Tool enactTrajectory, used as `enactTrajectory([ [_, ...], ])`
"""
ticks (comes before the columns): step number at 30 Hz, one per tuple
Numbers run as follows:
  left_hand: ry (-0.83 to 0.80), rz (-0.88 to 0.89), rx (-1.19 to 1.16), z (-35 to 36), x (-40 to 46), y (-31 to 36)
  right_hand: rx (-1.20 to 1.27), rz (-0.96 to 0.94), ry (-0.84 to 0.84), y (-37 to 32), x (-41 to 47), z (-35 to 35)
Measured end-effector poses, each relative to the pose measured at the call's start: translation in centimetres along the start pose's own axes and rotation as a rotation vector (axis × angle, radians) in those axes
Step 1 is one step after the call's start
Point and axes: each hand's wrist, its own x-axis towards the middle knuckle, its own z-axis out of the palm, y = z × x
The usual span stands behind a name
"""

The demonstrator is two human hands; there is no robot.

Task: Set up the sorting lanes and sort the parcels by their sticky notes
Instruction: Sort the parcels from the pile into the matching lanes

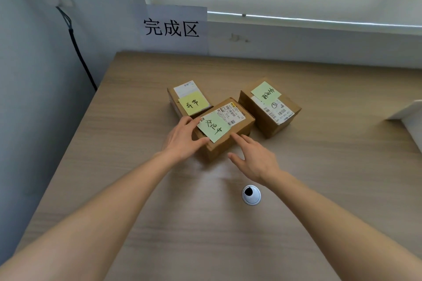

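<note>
A light wood-grain table [141,189] stands pushed into the corner, its far edge against the wall, and three cardboard parcels sit on it toward the back. The left parcel [180,101] and the middle parcel [230,130] are touching or very nearly so, while the right parcel [270,109] stands just apart from them; each carries a sticky note on top. Nearer the front edge a round white cable grommet [251,194] is set into the tabletop, and a white object [408,114] shows at the right edge.
</note>
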Motion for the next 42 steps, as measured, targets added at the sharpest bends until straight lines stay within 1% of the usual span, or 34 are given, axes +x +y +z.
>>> enactTrajectory([
  [3, 0.004, 0.007, -0.039, 0.5, -1.1, 0.7, 0.029, 0.001, -0.009, 0.5, -0.3, 0.6],
  [9, -0.093, 0.003, -0.157, 3.3, -2.8, 1.9, 0.148, 0.057, -0.040, 1.4, -1.0, 1.9],
  [16, -0.127, 0.069, -0.302, 5.3, -3.1, 3.1, 0.329, 0.018, -0.029, 2.9, -1.5, 2.0],
  [22, -0.076, 0.071, -0.327, 6.1, -3.8, 3.6, 0.354, 0.001, -0.047, 3.1, -1.7, 2.4],
  [25, -0.057, 0.065, -0.304, 5.8, -4.6, 4.2, 0.348, -0.005, -0.070, 3.2, -2.4, 1.9],
  [27, -0.035, 0.064, -0.309, 5.3, -5.4, 5.0, 0.347, -0.023, -0.055, 3.2, -3.1, 1.2],
  [33, 0.014, 0.090, -0.305, 1.4, -8.3, 8.7, 0.330, -0.077, 0.026, 2.3, -6.8, -3.4],
  [42, 0.113, 0.201, -0.217, -10.1, -14.5, 18.9, 0.205, -0.099, 0.150, -1.3, -16.1, -17.3],
])
